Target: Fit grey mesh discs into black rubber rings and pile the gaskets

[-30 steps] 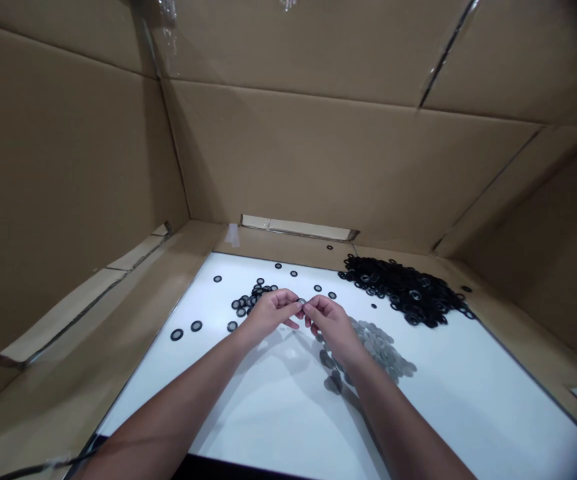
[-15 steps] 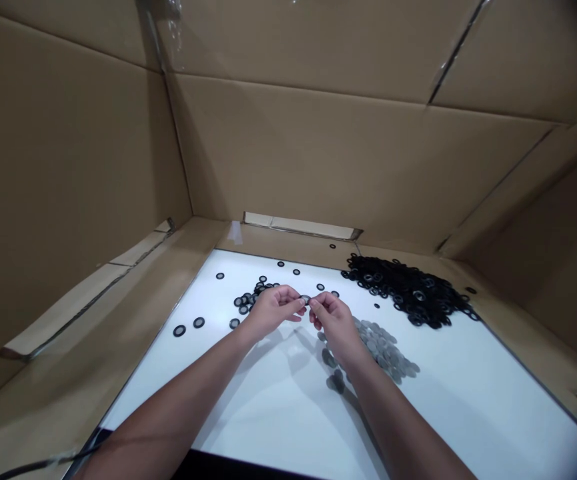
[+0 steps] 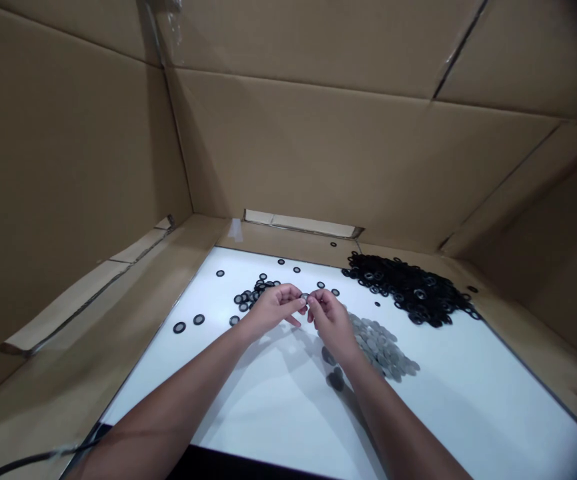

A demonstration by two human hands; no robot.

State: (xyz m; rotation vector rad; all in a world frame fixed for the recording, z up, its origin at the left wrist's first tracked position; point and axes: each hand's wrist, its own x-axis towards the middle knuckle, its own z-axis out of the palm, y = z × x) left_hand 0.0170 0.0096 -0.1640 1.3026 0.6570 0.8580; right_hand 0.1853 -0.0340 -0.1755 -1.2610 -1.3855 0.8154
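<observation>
My left hand (image 3: 272, 308) and my right hand (image 3: 332, 321) meet fingertip to fingertip above a lit white panel (image 3: 448, 400). Between the pinching fingers sits a small round piece (image 3: 305, 297), dark-rimmed and grey inside. A heap of black rings (image 3: 408, 288) lies at the far right of the panel. A flatter pile of grey discs (image 3: 381, 347) lies just right of my right hand. A cluster of ringed pieces (image 3: 251, 293) sits beyond my left hand, with a few strays.
Tall cardboard walls (image 3: 318, 153) enclose the panel on the left, back and right. Two loose rings (image 3: 188, 324) lie near the panel's left edge. A dark cable (image 3: 23, 460) runs along the lower left. A folded cardboard flap (image 3: 83, 293) slopes along the left.
Both hands have stayed together over the same spot, with the fingers working slightly at the small piece. The view has tilted a little; nothing on the panel has moved.
</observation>
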